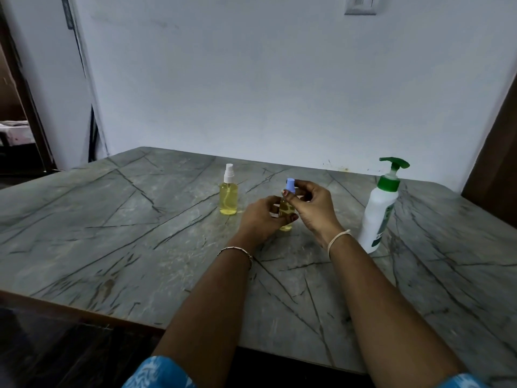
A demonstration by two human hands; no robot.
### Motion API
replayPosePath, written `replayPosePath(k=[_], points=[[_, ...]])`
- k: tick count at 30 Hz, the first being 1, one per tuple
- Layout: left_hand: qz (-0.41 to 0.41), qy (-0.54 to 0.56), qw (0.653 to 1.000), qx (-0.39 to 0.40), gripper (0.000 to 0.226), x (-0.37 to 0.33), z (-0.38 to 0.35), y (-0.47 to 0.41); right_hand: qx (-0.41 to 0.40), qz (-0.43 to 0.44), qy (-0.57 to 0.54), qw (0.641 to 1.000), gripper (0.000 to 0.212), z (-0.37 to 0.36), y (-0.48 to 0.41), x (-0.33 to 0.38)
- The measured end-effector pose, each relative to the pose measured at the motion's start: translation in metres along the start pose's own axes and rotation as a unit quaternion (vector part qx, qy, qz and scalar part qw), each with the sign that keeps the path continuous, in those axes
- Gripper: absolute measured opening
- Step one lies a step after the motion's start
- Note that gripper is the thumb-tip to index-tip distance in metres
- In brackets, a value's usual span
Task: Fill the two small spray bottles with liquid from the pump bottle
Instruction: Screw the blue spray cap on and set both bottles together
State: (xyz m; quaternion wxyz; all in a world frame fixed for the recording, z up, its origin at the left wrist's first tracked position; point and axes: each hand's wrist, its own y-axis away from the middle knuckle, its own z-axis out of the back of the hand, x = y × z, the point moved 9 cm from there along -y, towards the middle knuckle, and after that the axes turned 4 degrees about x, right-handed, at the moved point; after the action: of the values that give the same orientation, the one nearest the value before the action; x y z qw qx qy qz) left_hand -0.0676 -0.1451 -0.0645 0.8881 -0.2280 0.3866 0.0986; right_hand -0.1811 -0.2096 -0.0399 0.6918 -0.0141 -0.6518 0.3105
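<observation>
Clear cyl. bottle (pixel 286 210), blue cap (pixel 290 185), prob. plastic, in L hand (pixel 261 218)

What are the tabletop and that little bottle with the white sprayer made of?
The tabletop looks like grey stone or marble-print laminate: dark veins, dull sheen. The bottle with the white sprayer is probably clear plastic, possibly glass: yellow liquid and the dip tube show through.
</observation>
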Motion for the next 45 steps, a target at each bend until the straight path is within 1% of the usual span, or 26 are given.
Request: replayPosePath(k=[2, 4, 5, 8, 10, 12, 14, 18, 20, 22, 26, 29, 31, 34, 38, 41, 45], points=[[0.001, 0.0, 1.0, -0.001, 0.049, 0.0, 0.0, -0.001, -0.001, -0.007, 0.008, 1.0, 0.029, 0.0, 0.0, -0.001], [0.004, 0.005, 1.0, -0.005, 0.048, 0.002, 0.0, -0.001, 0.0, -0.023, -0.036, 0.999, 0.019, 0.0, 0.001, -0.002], [0.005, 0.006, 1.0, -0.006, 0.048, 0.002, 0.001, -0.001, 0.0, -0.034, -0.063, 0.997, 0.017, 0.001, 0.001, -0.002], [0.006, 0.009, 1.0, -0.004, 0.049, 0.003, 0.001, -0.002, 0.013, -0.072, -0.102, 0.992, 0.02, -0.002, 0.0, -0.008], [0.004, 0.009, 1.0, -0.001, 0.047, 0.002, 0.001, -0.001, 0.037, -0.081, -0.098, 0.991, 0.026, -0.007, 0.0, -0.01], [0.004, 0.015, 1.0, -0.001, 0.045, 0.002, 0.001, -0.001, 0.064, -0.061, -0.078, 0.993, 0.027, -0.012, 0.002, -0.005], [0.003, 0.016, 1.0, -0.001, 0.045, 0.001, 0.001, 0.0, 0.069, -0.032, -0.056, 0.996, 0.025, -0.011, 0.003, -0.001], [0.001, 0.015, 1.0, 0.001, 0.047, -0.001, 0.001, 0.001, -0.004, 0.017, 0.029, 0.999, 0.025, 0.002, -0.001, 0.0], [0.0, 0.018, 1.0, 0.003, 0.049, -0.001, 0.0, 0.0, -0.029, 0.026, 0.047, 0.998, 0.029, 0.004, -0.001, 0.0], [-0.001, 0.018, 1.0, 0.004, 0.049, 0.0, 0.0, 0.0, -0.018, 0.02, 0.035, 0.999, 0.034, 0.002, 0.0, -0.001], [0.007, 0.018, 1.0, 0.003, 0.047, 0.004, -0.002, -0.003, 0.048, -0.014, -0.072, 0.996, 0.03, -0.004, -0.001, -0.002], [0.01, 0.013, 1.0, 0.0, 0.047, 0.007, -0.002, -0.004, 0.092, -0.019, -0.064, 0.993, 0.032, -0.009, 0.0, -0.001], [0.011, 0.02, 1.0, 0.0, 0.043, 0.007, -0.001, -0.004, 0.09, -0.01, -0.046, 0.995, 0.031, -0.008, 0.001, 0.0], [0.005, 0.019, 1.0, -0.003, 0.041, 0.004, 0.0, -0.003, 0.048, 0.024, 0.0, 0.999, 0.027, -0.004, 0.001, 0.007], [-0.002, 0.009, 1.0, 0.005, 0.045, 0.002, -0.001, -0.003, 0.009, 0.044, 0.033, 0.998, 0.025, 0.0, 0.0, 0.009], [-0.005, 0.015, 1.0, 0.013, 0.042, 0.003, -0.002, -0.004, 0.026, 0.042, 0.032, 0.998, 0.027, -0.003, 0.0, 0.008], [-0.001, 0.028, 0.999, 0.029, 0.039, 0.003, -0.005, -0.004, 0.058, 0.009, -0.004, 0.998, 0.029, -0.005, -0.001, -0.002]])
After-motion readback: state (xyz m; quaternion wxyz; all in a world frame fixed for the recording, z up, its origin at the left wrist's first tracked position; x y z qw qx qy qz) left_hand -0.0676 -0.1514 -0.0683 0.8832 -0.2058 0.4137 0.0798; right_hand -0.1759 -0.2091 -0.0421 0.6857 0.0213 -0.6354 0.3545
